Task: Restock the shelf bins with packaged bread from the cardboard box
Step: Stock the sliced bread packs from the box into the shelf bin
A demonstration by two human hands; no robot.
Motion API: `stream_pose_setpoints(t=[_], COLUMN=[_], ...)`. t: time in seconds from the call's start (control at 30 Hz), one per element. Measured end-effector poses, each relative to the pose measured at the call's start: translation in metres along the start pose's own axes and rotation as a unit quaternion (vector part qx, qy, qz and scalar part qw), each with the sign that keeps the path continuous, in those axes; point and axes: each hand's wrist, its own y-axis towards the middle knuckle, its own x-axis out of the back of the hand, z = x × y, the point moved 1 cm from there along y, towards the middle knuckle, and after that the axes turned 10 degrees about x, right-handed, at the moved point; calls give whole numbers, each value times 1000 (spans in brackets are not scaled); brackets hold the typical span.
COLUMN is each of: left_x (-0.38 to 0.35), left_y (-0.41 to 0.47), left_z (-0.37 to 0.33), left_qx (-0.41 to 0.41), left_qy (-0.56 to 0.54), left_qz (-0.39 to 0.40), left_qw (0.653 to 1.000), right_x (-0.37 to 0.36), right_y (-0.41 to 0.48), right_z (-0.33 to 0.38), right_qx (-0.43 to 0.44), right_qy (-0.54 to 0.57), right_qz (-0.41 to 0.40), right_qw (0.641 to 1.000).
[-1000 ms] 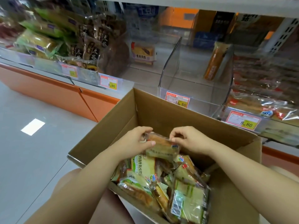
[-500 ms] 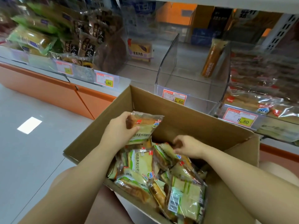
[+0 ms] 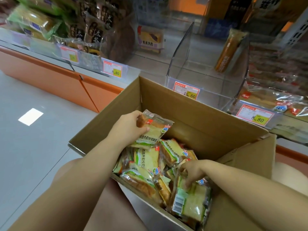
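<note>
An open cardboard box (image 3: 191,117) sits in front of me, half full of green-and-clear packs of sliced bread (image 3: 146,164). My left hand (image 3: 129,125) grips one bread pack (image 3: 152,130) by its top left corner, lifted above the pile near the box's left wall. My right hand (image 3: 193,170) reaches down into the pile at the near right, fingers curled onto another bread pack (image 3: 190,199). Behind the box stands a clear shelf bin (image 3: 206,69) with a 15.60 price tag, holding a single upright pack at its back right.
More clear bins line the shelf: dark and green packs (image 3: 93,29) at left, a purple-labelled pack (image 3: 150,39) behind, wrapped bread (image 3: 273,97) at right with an 8.80 tag. An orange shelf base (image 3: 50,75) runs along the grey floor (image 3: 33,130). My knees are under the box.
My left hand has kept the lifted pack raised near the box's left side. My right hand moved down and toward me, from the middle of the pile onto a pack at the near right.
</note>
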Motion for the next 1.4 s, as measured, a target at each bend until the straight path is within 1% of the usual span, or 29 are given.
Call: stream_pose_setpoints(t=[0.13,0.2,0.23,0.27,0.33,0.4,0.47,0.57,0.63,0.67,0.73,0.87,1.0,1.07,1.1,1.17,1.23,1.27,1.3,1.4], left_x=[0,1,1,2,5,8,12,16,17,18,19,29,51,62,65,66,63,58,54,38], left_y=[-1,-1,-1,-1,-2,-2,-3,-4,-6,-8,-9,-15,-17,-12,-7,3,7,9,8,9], left_z=[-2,-1,0,0,-1,-5,-9,-17,-23,-26,-31,-42,-58,-70,-75,-85,-94,-99,-104,-116], left_qx=[4,7,11,12,6,-7,-19,-31,-38,-44,-53,-56,-63,-60,-52,-27,-1,9,12,13], left_qy=[-5,-16,-32,-56,-111,-149,-178,-227,-266,-283,-303,-351,-432,-487,-518,-575,-592,-595,-599,-603], left_qz=[9,10,7,0,-31,-70,-96,-121,-133,-138,-148,-168,-171,-156,-139,-86,-47,-32,-20,9], left_qw=[1000,1000,999,998,993,986,979,966,954,948,940,920,883,857,842,813,805,803,801,797], right_x=[1,9,17,25,42,56,64,60,53,50,47,52,65,75,80,88,92,93,93,96], right_y=[-2,-11,-18,-25,-44,-67,-90,-117,-126,-128,-130,-140,-154,-158,-158,-157,-156,-158,-161,-168], right_z=[8,15,18,22,28,30,30,28,24,20,15,13,19,22,25,29,31,30,30,25], right_qx=[22,40,48,56,82,128,190,301,353,369,389,409,422,418,416,414,410,406,402,383], right_qy=[-44,-54,-58,-60,-48,-14,-6,8,-1,-18,-45,-56,-83,-88,-89,-91,-74,-47,-8,96], right_qz=[-1,-28,-62,-113,-248,-369,-461,-557,-609,-632,-663,-708,-742,-750,-750,-737,-722,-721,-725,-749], right_qw=[999,997,995,990,964,920,867,774,710,682,638,573,515,504,506,527,553,560,559,532])
